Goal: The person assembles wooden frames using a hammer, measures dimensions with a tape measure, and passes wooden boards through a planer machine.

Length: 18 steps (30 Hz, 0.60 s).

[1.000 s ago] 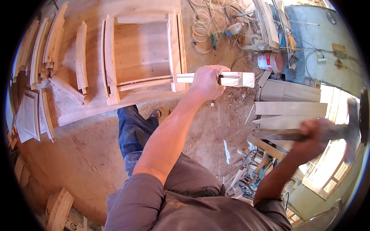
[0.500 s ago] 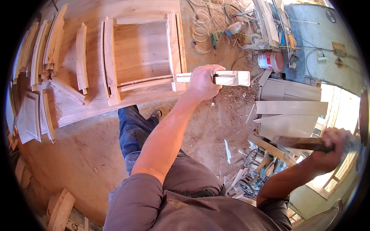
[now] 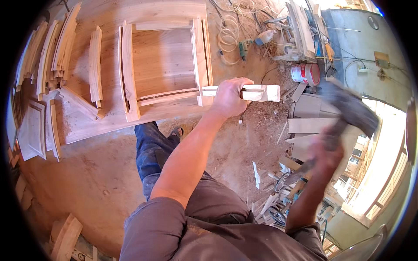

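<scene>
My left hand [image 3: 230, 98] is wrapped round a pale wood block [image 3: 264, 93] that lies across the near right corner of a wooden frame [image 3: 129, 69]. The block's split-looking end sticks out to the right of my fist. Raised on the right, my right hand [image 3: 326, 154] grips the handle of a hammer [image 3: 353, 109], blurred by motion. Its dark, heavy head is up and to the right of the block, apart from it. The frame, with grooved rails, rests on a broad wooden workbench [image 3: 104, 128].
Wood strips [image 3: 65, 41] stand on the bench's left beside a panel door [image 3: 32, 130]. Beyond the right edge lie a coiled hose [image 3: 228, 37], a green drill [image 3: 244, 48] and a red-and-white bucket [image 3: 305, 74]. Boards [image 3: 309, 126] and cluttered tools [image 3: 281, 209] fill the right side.
My right hand has swung the hammer inward and to the left, bringing its head into full view. The left hand keeps its hold on the block; the view has shifted slightly.
</scene>
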### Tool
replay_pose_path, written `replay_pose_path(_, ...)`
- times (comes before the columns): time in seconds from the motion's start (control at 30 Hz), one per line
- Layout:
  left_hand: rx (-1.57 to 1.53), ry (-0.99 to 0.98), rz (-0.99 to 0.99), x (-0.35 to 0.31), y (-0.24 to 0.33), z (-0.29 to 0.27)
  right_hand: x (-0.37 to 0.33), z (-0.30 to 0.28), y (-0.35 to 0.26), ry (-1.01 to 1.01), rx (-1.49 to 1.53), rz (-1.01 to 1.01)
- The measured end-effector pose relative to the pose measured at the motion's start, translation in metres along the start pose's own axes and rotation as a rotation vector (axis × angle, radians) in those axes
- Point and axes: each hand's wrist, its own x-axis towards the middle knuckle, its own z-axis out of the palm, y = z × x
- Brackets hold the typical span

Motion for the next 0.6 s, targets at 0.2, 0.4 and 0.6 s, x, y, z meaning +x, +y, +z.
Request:
replay_pose_path(0.2, 0.017, 0.003, -0.047, -0.002, 0.0, -0.001, 0.022, -0.028, -0.055, 0.197, 0.269, -0.597)
replay_pose_path(0.4, -0.047, 0.04, 0.004, -0.006, -0.008, -0.003, -0.004, 0.044, 0.011, -0.361, -0.231, 0.196)
replay_pose_path(0.6, -0.042, 0.022, 0.011, -0.001, -0.004, -0.001, -0.016, 0.015, 0.002, -0.088, 0.006, 0.029)
